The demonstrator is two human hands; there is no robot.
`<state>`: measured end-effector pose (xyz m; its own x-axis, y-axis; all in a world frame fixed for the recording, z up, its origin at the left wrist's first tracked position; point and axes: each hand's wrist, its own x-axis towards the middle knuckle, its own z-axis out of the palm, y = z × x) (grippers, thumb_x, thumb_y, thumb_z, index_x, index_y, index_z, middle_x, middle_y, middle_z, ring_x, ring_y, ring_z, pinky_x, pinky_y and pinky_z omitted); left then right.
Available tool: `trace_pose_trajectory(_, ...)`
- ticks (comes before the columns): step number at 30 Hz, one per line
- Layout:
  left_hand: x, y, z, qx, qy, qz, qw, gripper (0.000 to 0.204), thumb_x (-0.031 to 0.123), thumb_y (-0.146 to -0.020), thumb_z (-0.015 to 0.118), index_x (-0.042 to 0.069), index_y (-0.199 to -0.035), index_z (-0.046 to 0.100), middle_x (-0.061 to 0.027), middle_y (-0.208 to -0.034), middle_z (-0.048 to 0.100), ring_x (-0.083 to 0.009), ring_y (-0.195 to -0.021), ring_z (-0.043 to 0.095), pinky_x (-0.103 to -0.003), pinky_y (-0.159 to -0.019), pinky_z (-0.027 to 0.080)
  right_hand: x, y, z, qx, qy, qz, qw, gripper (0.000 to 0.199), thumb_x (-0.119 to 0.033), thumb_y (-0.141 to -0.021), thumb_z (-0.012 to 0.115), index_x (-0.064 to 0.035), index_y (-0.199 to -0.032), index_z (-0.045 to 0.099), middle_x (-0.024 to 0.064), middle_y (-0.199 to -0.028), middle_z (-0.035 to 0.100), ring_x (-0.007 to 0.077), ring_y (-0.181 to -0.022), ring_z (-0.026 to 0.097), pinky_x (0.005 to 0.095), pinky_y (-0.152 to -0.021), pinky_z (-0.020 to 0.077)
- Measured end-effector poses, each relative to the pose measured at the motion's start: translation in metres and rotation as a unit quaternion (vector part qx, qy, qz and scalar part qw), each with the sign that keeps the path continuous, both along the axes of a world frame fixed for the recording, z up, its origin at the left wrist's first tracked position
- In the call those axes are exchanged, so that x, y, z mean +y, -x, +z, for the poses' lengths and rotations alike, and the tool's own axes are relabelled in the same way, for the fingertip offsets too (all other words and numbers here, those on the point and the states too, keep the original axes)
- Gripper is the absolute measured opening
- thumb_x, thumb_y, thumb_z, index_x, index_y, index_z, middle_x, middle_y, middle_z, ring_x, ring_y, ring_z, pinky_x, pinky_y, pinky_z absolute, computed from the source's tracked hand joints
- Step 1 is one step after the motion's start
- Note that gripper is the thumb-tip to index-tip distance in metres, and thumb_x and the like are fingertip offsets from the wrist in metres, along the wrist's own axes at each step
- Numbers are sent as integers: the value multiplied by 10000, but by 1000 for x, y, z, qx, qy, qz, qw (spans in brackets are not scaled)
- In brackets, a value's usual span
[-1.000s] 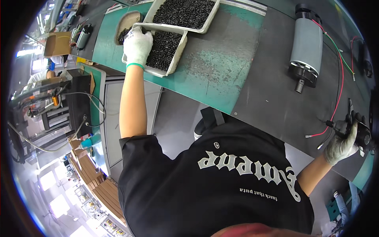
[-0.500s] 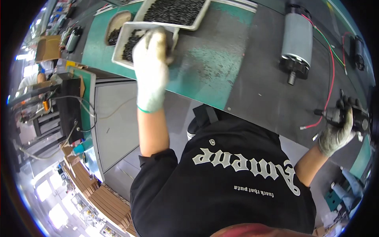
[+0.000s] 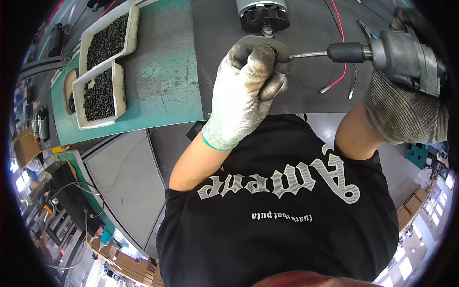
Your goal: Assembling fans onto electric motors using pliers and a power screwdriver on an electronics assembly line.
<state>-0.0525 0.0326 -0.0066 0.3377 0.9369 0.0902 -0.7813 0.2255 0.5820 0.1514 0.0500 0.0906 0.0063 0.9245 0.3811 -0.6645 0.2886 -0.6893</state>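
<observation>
My left hand (image 3: 248, 81), in a dirty white glove, is closed in front of my chest, its fingertips pinched at the tip of a screwdriver bit; a small screw there is too hidden to make out. My right hand (image 3: 406, 103), in a grey glove, grips a grey power screwdriver (image 3: 406, 52) whose bit (image 3: 311, 54) points left into the left fingers. Just beyond them a grey electric motor (image 3: 263, 12) with a threaded shaft lies on a dark mat (image 3: 306, 91). Its red wire (image 3: 342, 38) and a black wire trail across the mat.
Two white trays (image 3: 81, 122) filled with small black screws stand on the green bench top (image 3: 167, 81) at the left. A small round dish (image 3: 69, 91) sits beside them. Further left and below are cables, cardboard boxes and other workstations.
My left hand left the screw tray and came right to meet the driver bit. My right hand lifted the power screwdriver from the far right up toward the centre.
</observation>
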Motion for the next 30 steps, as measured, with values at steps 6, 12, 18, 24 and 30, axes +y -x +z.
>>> trace_pose_trajectory(6, -8, -2, 5, 146, -17, 66, 987, 308, 274, -934, 646, -29, -961, 598, -69, -825, 584, -42, -545, 422, -198, -515, 348, 1, 4, -5, -22, -21, -39, 999, 438, -60, -889, 585, 2, -1302, 451, 152, -1146, 568, 240, -1012, 578, 360, -838, 488)
trace_pose_trajectory(12, -12, -16, 19, 21, 141, -52, 988, 339, 325, -972, 548, 23, -820, 529, -16, -699, 476, -40, -488, 339, -216, -463, 298, 7, 23, -8, -53, -34, -76, 995, 451, -70, -891, 585, -18, -1310, 426, 117, -1119, 555, 208, -970, 568, 320, -779, 489)
trace_pose_trajectory(18, -9, -10, -13, -66, 315, -142, 936, 457, 481, -1009, 402, 94, -778, 477, 1, -648, 432, -113, -515, 354, -274, -487, 313, 17, 50, -18, -81, -49, -106, 990, 463, -78, -892, 586, -34, -1316, 406, 88, -1096, 544, 181, -936, 559, 286, -730, 489)
trace_pose_trajectory(24, 22, -18, -36, -178, 321, -99, 925, 375, 386, -1026, 404, 50, -976, 563, -13, -759, 520, -139, -624, 425, -270, -559, 353, 50, 69, -27, -169, -79, -295, 937, 342, -53, -888, 578, 5, -1218, 506, 83, -1038, 605, 170, -886, 596, 279, -735, 509)
trace_pose_trajectory(30, 22, -19, -35, -96, 291, -70, 949, 322, 304, -1013, 478, -5, -1047, 564, -2, -766, 508, -73, -594, 411, -232, -530, 334, 44, 88, -32, -273, -35, -313, 909, 433, 27, -888, 577, -20, -1298, 448, 95, -1032, 595, 176, -833, 598, 261, -669, 522)
